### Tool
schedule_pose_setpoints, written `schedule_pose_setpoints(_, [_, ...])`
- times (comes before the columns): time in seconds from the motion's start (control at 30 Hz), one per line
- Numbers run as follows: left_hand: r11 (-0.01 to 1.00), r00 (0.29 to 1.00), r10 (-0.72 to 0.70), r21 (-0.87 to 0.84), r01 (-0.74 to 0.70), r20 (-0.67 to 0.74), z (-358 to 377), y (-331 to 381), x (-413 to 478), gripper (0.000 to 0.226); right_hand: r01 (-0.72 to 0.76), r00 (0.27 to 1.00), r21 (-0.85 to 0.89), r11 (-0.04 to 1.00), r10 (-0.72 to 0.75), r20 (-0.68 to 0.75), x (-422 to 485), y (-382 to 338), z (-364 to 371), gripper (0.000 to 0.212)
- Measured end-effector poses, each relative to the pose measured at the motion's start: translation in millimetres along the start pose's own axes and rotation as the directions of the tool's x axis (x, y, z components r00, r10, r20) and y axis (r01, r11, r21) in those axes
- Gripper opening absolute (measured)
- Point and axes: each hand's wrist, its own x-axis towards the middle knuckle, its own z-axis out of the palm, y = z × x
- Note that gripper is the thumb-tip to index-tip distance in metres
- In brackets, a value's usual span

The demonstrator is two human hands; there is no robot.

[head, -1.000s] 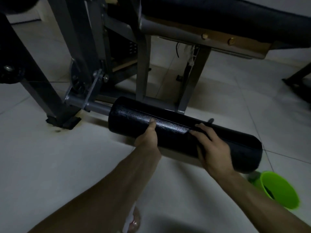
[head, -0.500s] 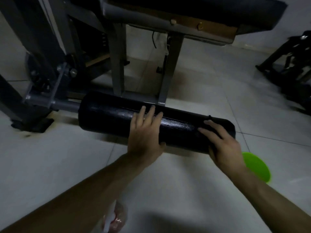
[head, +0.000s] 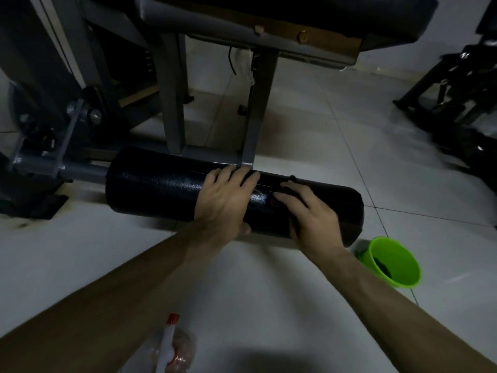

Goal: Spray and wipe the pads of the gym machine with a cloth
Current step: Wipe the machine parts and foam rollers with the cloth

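Hands now closer together on the roller pad (head: 161, 189): left hand (head: 226, 200) lies flat, fingers straight; right hand (head: 313, 216) presses a dark cloth (head: 292, 180) with spread fingers; green bucket (head: 403, 275) near right.

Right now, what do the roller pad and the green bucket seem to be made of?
Roller pad: probably foam under a black vinyl-like skin, judging by its pebbled texture and glossy highlights. Green bucket: likely plastic, being smooth and uniformly bright with a thin rim.

No legible text or labels.
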Motion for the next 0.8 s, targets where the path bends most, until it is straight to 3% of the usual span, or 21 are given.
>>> schedule_pose_setpoints(0.07, [1.000, 1.000, 0.001, -0.004, -0.001, 0.023, -2.8, -0.4, 0.0, 0.123, -0.068, 0.997, -0.037, 0.997, 0.067, -0.032, -29.9, 29.2, -24.2, 0.062])
schedule_pose_setpoints(0.2, [1.000, 0.998, -0.002, -0.010, 0.002, 0.067, -8.6, 0.2, 8.0, 0.125, -0.229, 0.964, -0.072, 0.971, 0.216, -0.155, -78.5, 66.8, -57.9, 0.048])
schedule_pose_setpoints(0.37, [1.000, 0.993, 0.019, -0.006, -0.019, 0.113, -15.5, -0.6, 15.4, 0.123, -0.271, 0.936, 0.039, 0.962, 0.273, -0.221, -48.9, 34.0, -25.8, 0.051])
schedule_pose_setpoints(0.5, [0.999, 0.992, 0.019, -0.034, -0.015, 0.124, -17.4, -0.9, 18.6, 0.125, -0.095, 0.986, 0.089, 0.992, 0.106, -0.126, 15.2, -30.9, 12.9, 0.041])
schedule_pose_setpoints(0.6, [0.985, 0.994, 0.031, -0.170, -0.014, 0.103, -16.3, -13.9, 6.3, 0.128, 0.079, 0.997, 0.026, 0.997, -0.079, -0.013, 32.2, -47.1, 23.3, 0.035])
schedule_pose_setpoints(0.67, [0.980, 0.999, 0.031, -0.196, -0.024, 0.036, -15.3, -30.9, -5.6, 0.129, 0.088, 0.996, -0.047, 0.995, -0.087, 0.023, 19.7, -30.4, 14.4, 0.038])
schedule_pose_setpoints(0.73, [0.990, 1.000, -0.019, -0.138, 0.019, 0.004, -14.2, -49.6, -13.7, 0.127, 0.010, 0.998, -0.097, 0.995, -0.003, 0.070, -0.9, -14.4, 1.0, 0.045])
schedule_pose_setpoints(0.8, [0.991, 0.999, -0.051, -0.127, 0.051, 0.006, -12.7, -58.1, -15.7, 0.123, -0.061, 0.992, -0.053, 0.997, 0.066, 0.104, -13.4, -9.5, -5.8, 0.047])
